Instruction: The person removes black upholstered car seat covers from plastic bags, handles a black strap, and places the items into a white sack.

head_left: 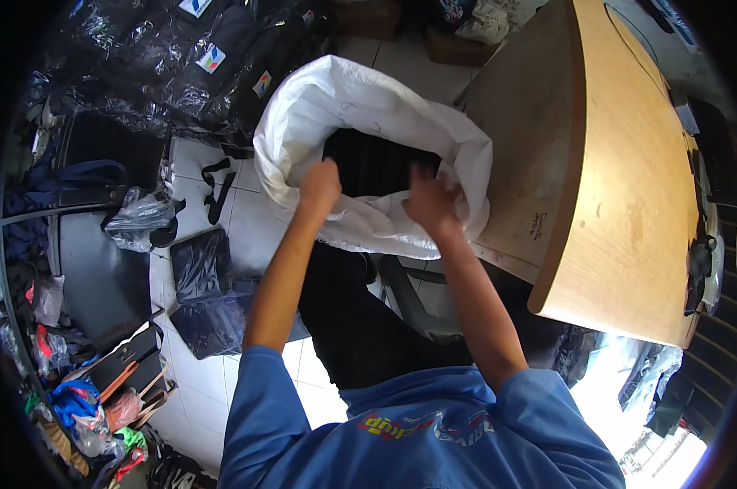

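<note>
A large white woven sack [368,94] stands in front of me with its rim folded outward and its mouth facing up. Dark, black-looking contents [376,163] lie inside it; their kind is too dark to tell. At the left side of the mouth is my left hand [320,186], its fingers curled closed beside the dark contents. What it grips, if anything, is hidden. My right hand [435,202] reaches over the near right part of the mouth, fingers apart and slightly blurred, with nothing visible in it.
A light wooden desk [629,204] borders the sack on the right. Plastic-wrapped black goods [165,65] are piled at the far left. Flat dark wrapped packets [201,269] and a black strap [218,191] lie on the tiled floor. Mixed colourful items [99,416] fill the lower left.
</note>
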Available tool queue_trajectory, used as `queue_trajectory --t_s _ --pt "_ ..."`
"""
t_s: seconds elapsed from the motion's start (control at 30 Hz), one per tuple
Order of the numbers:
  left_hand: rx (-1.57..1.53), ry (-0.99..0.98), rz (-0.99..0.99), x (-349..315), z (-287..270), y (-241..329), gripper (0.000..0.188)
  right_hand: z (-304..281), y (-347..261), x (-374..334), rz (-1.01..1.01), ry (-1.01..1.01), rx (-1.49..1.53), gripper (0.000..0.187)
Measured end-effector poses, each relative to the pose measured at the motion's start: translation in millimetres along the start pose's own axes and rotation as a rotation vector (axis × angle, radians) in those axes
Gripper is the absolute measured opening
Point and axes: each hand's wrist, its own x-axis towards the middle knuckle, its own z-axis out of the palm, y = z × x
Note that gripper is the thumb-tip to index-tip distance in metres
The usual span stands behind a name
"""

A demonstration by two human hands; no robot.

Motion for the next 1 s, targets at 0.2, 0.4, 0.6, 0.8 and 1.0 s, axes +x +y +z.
queue_trajectory --t_s 0.2,0.4,0.6,0.8,1.0 --pt "-0.166 -0.012 -0.055 6.9 8.4 -9.7 0.031 -31.7 -56.0 -14.2 -0.444 -0.441 0.396 0.041" --pt "-0.225 0.062 -0.053 27.2 32.9 -25.3 0.039 -17.8 -60.4 -19.9 -0.418 -0.482 0.322 0.033" --pt "-0.333 0.108 -0.022 33.4 40.8 -28.3 0.042 -19.9 -63.3 -9.8 -0.407 -0.486 0.339 0.034" --pt "-0.426 0.192 0.041 29.6 34.3 -28.0 0.041 -12.9 -70.1 11.9 -0.307 -0.451 0.382 0.037" --pt "-0.253 0.274 -0.113 30.5 39.2 -16.0 0.033 -1.3 -72.0 19.7 -0.323 -0.455 0.335 0.035"
